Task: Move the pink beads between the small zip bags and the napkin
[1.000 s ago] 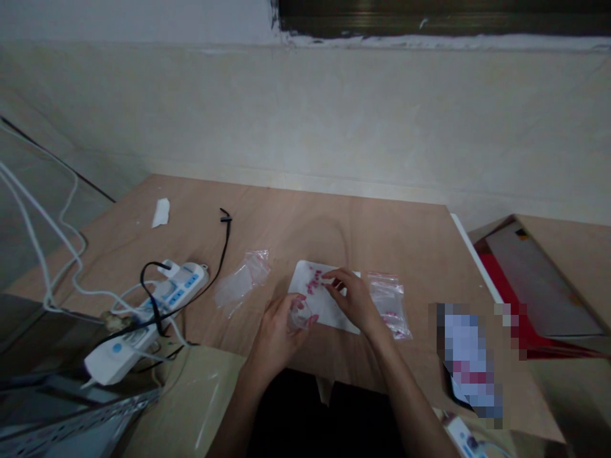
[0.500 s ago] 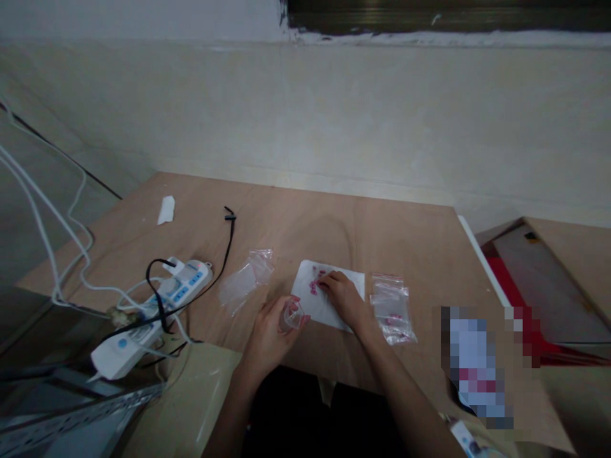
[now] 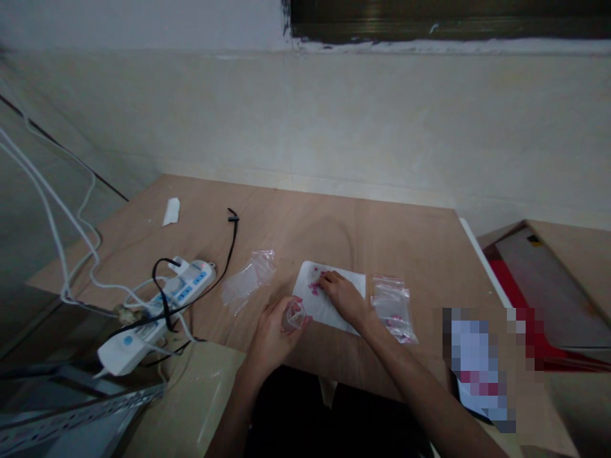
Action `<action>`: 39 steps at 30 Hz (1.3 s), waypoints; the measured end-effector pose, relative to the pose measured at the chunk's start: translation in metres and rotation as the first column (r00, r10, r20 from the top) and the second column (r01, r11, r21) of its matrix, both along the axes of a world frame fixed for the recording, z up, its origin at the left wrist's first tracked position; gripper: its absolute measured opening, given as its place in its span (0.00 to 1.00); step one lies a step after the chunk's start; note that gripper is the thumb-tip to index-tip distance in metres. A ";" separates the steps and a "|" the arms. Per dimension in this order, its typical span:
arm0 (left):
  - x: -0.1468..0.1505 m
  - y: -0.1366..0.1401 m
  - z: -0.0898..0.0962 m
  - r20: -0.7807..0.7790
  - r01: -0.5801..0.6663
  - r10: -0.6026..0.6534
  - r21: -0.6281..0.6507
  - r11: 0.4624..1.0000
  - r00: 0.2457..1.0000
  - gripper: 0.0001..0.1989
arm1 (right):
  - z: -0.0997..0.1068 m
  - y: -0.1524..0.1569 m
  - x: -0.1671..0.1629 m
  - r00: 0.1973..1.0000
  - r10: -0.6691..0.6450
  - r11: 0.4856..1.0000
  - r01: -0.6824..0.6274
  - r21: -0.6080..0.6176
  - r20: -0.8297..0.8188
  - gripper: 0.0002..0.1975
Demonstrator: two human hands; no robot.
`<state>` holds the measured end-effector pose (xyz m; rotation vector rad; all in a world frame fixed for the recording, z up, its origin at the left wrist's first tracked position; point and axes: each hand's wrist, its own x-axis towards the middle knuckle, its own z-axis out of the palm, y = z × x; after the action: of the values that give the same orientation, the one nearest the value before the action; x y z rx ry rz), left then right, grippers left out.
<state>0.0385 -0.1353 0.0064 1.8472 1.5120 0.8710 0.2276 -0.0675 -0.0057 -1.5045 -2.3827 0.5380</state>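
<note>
A small clear zip bag is held in my left hand, its mouth spread into a round opening that faces up. To its right lies a white sheet with several small red pieces scattered over its upper left part. My right hand reaches over this sheet, thumb and fingers pinched together at the red pieces. Whatever sits between those fingertips is too small and partly hidden. Right of the sheet are clear zip bags with some red pieces inside.
Flat clear bags lie left of the sheet. A white power strip with tangled cables stands at the table's left. Farther back is a white paper scrap. A pixelated phone-like object lies near the right front.
The whole view has shifted slightly. My right fingers have shifted a little over the red pieces, and fewer show near the fingertips. My left hand still holds the bag.
</note>
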 end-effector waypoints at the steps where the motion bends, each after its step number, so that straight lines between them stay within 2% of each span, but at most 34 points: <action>1: 0.002 0.001 -0.001 0.018 -0.015 0.015 -0.002 1.000 1.000 0.10 | 0.003 -0.001 0.000 1.000 -0.013 1.000 0.013 0.004 -0.015 0.14; 6: 0.019 0.009 -0.006 0.114 -0.074 0.068 0.048 0.996 0.991 0.12 | 0.035 -0.020 -0.002 0.987 -0.062 0.997 0.068 0.037 -0.149 0.12; 10: 0.038 0.018 -0.004 0.173 -0.005 -0.003 0.050 0.999 0.985 0.17 | 0.073 -0.040 -0.005 0.955 0.030 0.999 -0.022 0.029 -0.295 0.11; 14: 0.053 0.021 0.004 0.222 0.029 -0.033 0.022 0.999 0.975 0.21 | 0.096 -0.051 -0.006 0.983 0.093 0.995 -0.087 0.043 -0.156 0.13; 17: 0.059 0.018 0.011 0.277 0.019 -0.027 0.030 0.999 0.960 0.20 | 0.100 -0.054 -0.006 0.992 0.115 0.993 -0.112 0.047 -0.058 0.16; 22: 0.059 0.015 0.009 0.361 -0.025 0.013 0.029 0.999 0.933 0.17 | 0.100 -0.056 -0.005 0.982 0.153 0.988 -0.155 -0.017 -0.115 0.14; 24: 0.057 0.016 0.003 0.404 -0.049 0.036 0.022 0.999 0.914 0.18 | 0.100 -0.057 -0.003 0.979 0.178 0.984 -0.179 0.005 -0.099 0.11; 27: 0.054 0.016 -0.002 0.441 -0.064 0.049 0.019 0.998 0.896 0.23 | 0.094 -0.060 0.003 0.989 0.100 0.994 -0.093 0.066 -0.113 0.04; 29: 0.050 0.013 -0.001 0.446 -0.019 0.001 0.037 0.999 0.895 0.25 | 0.086 -0.060 0.010 0.978 -0.019 0.999 0.025 0.024 -0.206 0.03; 32: 0.046 0.007 0.004 0.524 0.057 -0.068 0.037 0.998 0.849 0.20 | 0.073 -0.059 0.021 0.890 -0.169 0.980 0.107 -0.168 -0.424 0.04; 34: 0.045 0.005 0.007 0.598 0.031 -0.010 -0.024 0.999 0.801 0.12 | 0.067 -0.059 0.025 0.786 -0.255 0.957 0.123 -0.262 -0.564 0.02; 37: 0.047 0.004 0.010 0.622 -0.071 0.124 -0.108 0.992 0.773 0.10 | 0.063 -0.062 0.025 0.623 -0.354 0.933 0.187 -0.307 -0.697 0.08; 39: 0.048 0.004 0.012 0.619 -0.111 0.155 -0.109 0.988 0.770 0.11 | 0.063 -0.066 0.024 0.557 -0.388 0.922 0.234 -0.309 -0.734 0.12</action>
<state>0.0868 -0.1311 0.0184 1.2131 1.2181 1.3261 0.2514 -0.1332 0.0576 -1.3082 -1.3622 1.0764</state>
